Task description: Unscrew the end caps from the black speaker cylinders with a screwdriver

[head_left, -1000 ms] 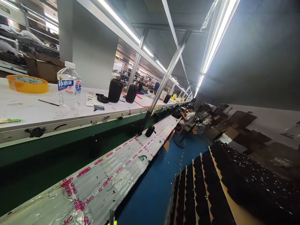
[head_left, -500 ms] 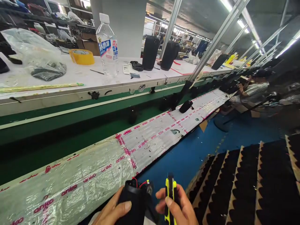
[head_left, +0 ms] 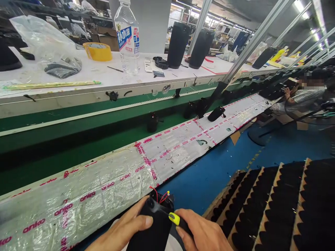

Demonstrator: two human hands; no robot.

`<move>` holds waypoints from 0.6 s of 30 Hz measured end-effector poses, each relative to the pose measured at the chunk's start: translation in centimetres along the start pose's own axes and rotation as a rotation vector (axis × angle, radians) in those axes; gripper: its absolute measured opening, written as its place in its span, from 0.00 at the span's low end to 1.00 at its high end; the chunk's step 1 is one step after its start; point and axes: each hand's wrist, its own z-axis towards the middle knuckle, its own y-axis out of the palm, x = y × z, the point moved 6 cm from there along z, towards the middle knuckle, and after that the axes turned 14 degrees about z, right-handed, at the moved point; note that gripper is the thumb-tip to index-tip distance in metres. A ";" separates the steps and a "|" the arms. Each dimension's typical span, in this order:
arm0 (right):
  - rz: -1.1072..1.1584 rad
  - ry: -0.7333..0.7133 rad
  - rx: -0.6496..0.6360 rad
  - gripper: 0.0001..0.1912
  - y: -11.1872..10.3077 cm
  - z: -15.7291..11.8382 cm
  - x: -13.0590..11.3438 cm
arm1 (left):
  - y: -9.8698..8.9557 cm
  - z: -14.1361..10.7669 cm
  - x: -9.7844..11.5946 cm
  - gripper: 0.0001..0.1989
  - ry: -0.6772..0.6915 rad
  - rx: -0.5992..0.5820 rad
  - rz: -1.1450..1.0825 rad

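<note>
My left hand (head_left: 131, 225) is closed around a black cylindrical speaker body (head_left: 153, 228) at the bottom middle of the view. Thin red wires (head_left: 162, 198) with a small pale connector stick out of its upper end. In my right hand (head_left: 201, 230) is a yellow-and-black utility knife (head_left: 174, 218), its front end against the speaker's upper right side. The fingers of that hand wrap round the handle and hide most of it. Whether the blade cuts into the cover cannot be made out.
Beside me runs a plastic-covered bench (head_left: 110, 195) bearing another black speaker (head_left: 216, 113). A white shelf (head_left: 91, 75) above holds a bottle (head_left: 127, 42), yellow tape (head_left: 97, 51) and speakers. Cartons of dark parts (head_left: 264, 209) stand at right; a co-worker (head_left: 303, 96) sits far right.
My right hand has turned the knife from upright to pointing left and brought it against the speaker. The speaker tilts more. The whole view has shifted slightly.
</note>
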 end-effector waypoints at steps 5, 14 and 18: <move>-0.260 -0.188 -0.033 0.15 0.0 0.3 -1.2 | 0.1 0.0 1.3 0.32 0.112 -0.039 0.006; -0.443 -0.262 -0.061 0.20 1.0 1.0 -2.0 | -0.3 -0.5 0.3 0.33 0.049 0.056 0.039; -0.482 -0.268 -0.026 0.20 0.9 1.0 -2.2 | -0.6 -0.7 0.5 0.34 0.055 0.079 0.100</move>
